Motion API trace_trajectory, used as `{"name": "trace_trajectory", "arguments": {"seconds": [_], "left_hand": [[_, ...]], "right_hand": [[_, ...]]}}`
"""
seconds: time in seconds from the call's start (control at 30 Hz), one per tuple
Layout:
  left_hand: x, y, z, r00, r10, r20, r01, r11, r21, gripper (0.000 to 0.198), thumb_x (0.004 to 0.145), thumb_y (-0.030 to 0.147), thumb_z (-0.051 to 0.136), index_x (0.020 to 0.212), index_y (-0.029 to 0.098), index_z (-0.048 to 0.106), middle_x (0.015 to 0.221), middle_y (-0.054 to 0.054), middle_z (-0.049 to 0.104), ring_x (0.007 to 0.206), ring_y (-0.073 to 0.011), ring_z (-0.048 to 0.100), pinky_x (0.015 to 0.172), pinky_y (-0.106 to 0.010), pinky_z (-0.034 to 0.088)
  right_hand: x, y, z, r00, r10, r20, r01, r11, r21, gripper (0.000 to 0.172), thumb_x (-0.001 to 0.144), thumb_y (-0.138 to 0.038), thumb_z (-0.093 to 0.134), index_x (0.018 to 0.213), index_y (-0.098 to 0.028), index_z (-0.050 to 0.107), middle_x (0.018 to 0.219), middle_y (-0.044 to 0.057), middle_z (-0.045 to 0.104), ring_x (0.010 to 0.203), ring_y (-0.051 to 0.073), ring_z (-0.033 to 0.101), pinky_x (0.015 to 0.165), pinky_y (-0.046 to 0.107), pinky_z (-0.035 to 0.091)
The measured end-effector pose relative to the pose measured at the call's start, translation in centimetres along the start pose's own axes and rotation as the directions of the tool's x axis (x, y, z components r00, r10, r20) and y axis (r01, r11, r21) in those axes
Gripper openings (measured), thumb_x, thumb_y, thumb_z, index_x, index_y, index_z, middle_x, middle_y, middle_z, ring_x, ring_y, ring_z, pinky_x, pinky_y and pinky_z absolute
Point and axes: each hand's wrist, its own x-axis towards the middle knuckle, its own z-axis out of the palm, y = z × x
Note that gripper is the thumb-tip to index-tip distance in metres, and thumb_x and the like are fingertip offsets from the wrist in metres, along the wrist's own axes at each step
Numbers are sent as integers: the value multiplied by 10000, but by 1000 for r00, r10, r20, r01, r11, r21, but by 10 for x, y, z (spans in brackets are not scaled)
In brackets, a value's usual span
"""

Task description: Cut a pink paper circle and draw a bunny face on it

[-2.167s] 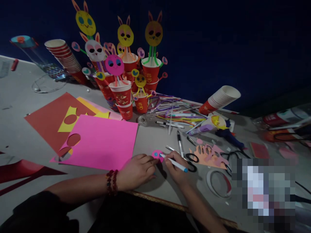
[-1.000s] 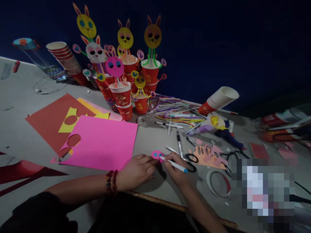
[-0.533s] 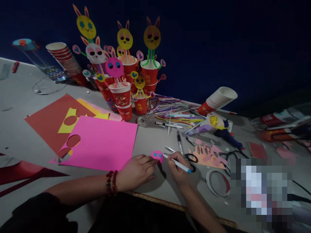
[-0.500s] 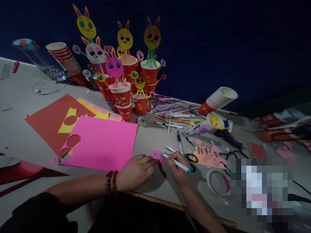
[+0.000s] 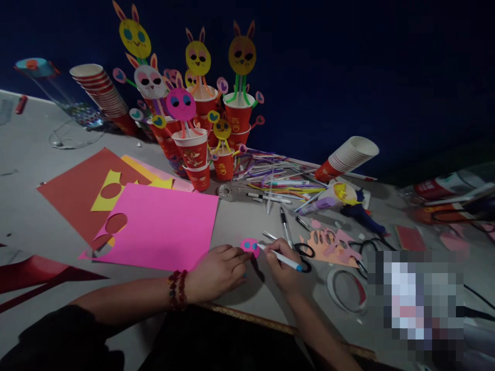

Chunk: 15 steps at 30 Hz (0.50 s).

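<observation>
A small pink paper circle (image 5: 251, 252) with two blue eye spots lies flat on the table between my hands. My left hand (image 5: 221, 272) rests on the table with its fingers curled, the tips holding the circle's lower left edge. A bit of blue shows beneath those fingers, too small to name. In my right hand (image 5: 285, 275) is a white marker with a blue end (image 5: 285, 260), pinched like a pen. Its tip meets the circle's right side, at the right-hand eye. Just beyond this hand lie black-handled scissors (image 5: 304, 250) and a black pen (image 5: 284, 221).
Left of the circle lies a pink sheet (image 5: 170, 226) over a red sheet (image 5: 73, 198). Rabbit-faced paper cups (image 5: 193, 154) stand behind, near pipe cleaners (image 5: 266, 172) and stacked cups (image 5: 350, 157). Orange paper scraps (image 5: 332, 253) and a tape roll (image 5: 334, 293) lie to the right.
The marker's blue end has shifted slightly left and up, with its tip still at the circle. My left hand stays in place; the view has shifted a little.
</observation>
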Motion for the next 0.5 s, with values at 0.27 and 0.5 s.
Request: {"name": "trace_trajectory", "arguments": {"seconds": [0.27, 0.5], "left_hand": [[-1, 0, 1, 1000, -6, 4, 6, 1000, 1, 138, 952, 285, 588, 974, 151, 613, 1316, -96, 635, 1146, -226, 572, 910, -373, 460], [-1, -1, 1, 1000, -1, 6, 1, 1000, 2, 144, 949, 288, 591, 974, 148, 611, 1297, -112, 642, 1144, -231, 575, 899, -378, 462]], "right_hand": [[0, 2, 0, 1000, 2, 14, -1, 1000, -19, 167, 846, -253, 516, 687, -222, 558, 588, -42, 558, 536, 144, 529, 536, 252, 402], [0, 2, 0, 1000, 3, 27, -2, 999, -44, 163, 844, -255, 522, 687, -225, 553, 566, -47, 545, 517, 143, 513, 521, 253, 395]]}}
